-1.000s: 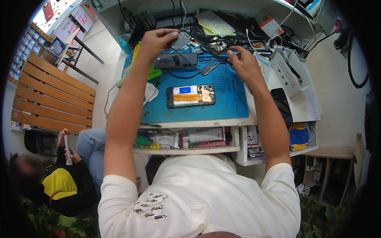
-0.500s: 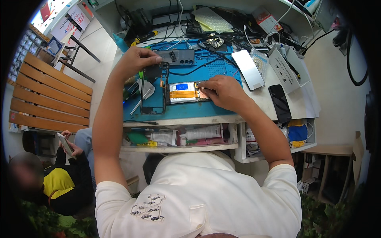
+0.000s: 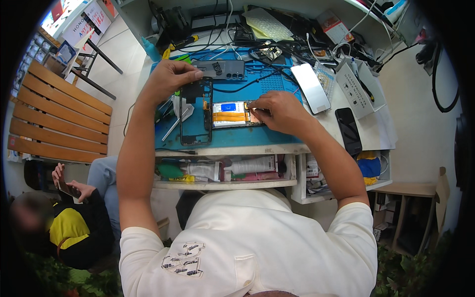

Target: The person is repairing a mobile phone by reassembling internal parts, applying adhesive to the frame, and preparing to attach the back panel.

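Note:
My left hand (image 3: 167, 83) pinches the top of a thin black phone frame (image 3: 195, 139), which stretches down toward the front of the blue mat (image 3: 237, 141). Beside it lies an opened phone (image 3: 228, 117) with exposed battery and orange ribbon cables. My right hand (image 3: 281, 113) has its fingers closed at the upper right corner of that phone, on something too small to make out. Behind them rests a grey back cover (image 3: 227, 70) with camera openings. Right of my right hand lie a silver, flat phone-shaped piece (image 3: 310, 88) and a black phone (image 3: 348, 129).
Tangled cables, tools and parts crowd the desk's back. A white box (image 3: 360, 91) stands at right, a cyan bottle (image 3: 151, 50) at back left. Open drawers (image 3: 222, 185) are under the desk. Another person (image 3: 69, 230) holds a phone at lower left, beside a slatted wooden bench (image 3: 59, 114).
Both hands have come down from the clutter: my left took hold of the black frame, my right reached the opened phone. The silver piece now lies at right. The other person's hands shifted.

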A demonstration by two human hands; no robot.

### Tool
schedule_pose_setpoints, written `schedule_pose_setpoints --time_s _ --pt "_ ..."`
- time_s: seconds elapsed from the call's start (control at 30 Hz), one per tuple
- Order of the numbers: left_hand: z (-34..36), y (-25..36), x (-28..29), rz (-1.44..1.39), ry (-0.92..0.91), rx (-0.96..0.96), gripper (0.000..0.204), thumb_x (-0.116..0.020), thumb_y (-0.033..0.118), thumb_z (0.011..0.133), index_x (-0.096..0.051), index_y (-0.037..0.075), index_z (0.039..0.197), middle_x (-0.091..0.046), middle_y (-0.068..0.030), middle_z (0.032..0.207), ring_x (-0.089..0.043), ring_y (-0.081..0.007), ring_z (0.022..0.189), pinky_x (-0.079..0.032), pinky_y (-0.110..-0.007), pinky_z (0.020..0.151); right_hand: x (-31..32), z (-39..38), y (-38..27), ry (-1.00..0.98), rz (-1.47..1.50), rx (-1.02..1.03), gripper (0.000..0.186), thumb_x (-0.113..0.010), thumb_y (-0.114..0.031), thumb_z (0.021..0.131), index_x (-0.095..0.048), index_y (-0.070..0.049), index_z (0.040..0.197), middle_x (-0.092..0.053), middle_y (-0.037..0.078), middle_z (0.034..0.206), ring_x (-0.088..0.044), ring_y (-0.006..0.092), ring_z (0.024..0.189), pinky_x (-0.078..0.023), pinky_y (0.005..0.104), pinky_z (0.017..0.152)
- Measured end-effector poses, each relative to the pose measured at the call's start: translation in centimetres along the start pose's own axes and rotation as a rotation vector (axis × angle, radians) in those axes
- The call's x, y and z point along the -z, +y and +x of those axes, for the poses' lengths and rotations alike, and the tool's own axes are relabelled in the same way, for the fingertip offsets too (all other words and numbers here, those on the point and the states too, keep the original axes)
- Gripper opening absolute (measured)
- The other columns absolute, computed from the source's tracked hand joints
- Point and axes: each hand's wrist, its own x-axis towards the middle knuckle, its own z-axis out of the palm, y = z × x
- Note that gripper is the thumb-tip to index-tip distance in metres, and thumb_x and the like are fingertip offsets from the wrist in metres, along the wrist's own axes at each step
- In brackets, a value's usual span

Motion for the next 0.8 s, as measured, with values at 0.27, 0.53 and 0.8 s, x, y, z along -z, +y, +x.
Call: schedule_pose_setpoints --time_s 0.27,0.53,0.8 --pt "-0.2 -0.8 0.2 -0.044 0.016 -0.035 0.036 -0.089 0.034 0.097 -0.086 0.0 0.109 -0.081 -0.0067 0.088 -0.075 -0.0117 0.077 -0.06 -0.025 0.073 0.3 0.1 0.1 -0.021 -0.016 0.034 0.019 -0.08 -0.015 0.094 -0.087 -0.009 0.111 -0.08 0.008 0.093 -0.074 0.0296 0.089 -0.059 0.0442 0.078" --pt "-0.5 -0.8 0.2 -0.066 0.023 -0.024 0.039 -0.09 0.036 0.096 -0.087 0.0 0.11 -0.081 -0.0072 0.088 -0.075 -0.0131 0.077 -0.059 -0.025 0.073 0.1 0.3 -0.1 -0.135 -0.249 0.164 0.011 -0.074 -0.011 0.091 -0.083 -0.01 0.097 -0.079 0.007 0.093 -0.074 0.0295 0.092 -0.061 0.0435 0.081" --pt "-0.2 1.5 -0.2 -0.087 0.004 -0.08 0.036 -0.091 0.034 0.095 -0.087 0.001 0.107 -0.081 -0.0065 0.087 -0.073 -0.0123 0.078 -0.057 -0.026 0.074 1.4 0.8 0.0 -0.104 -0.165 0.113 0.026 -0.077 -0.021 0.098 -0.083 -0.005 0.117 -0.08 0.013 0.097 -0.075 0.0267 0.09 -0.061 0.0403 0.079"
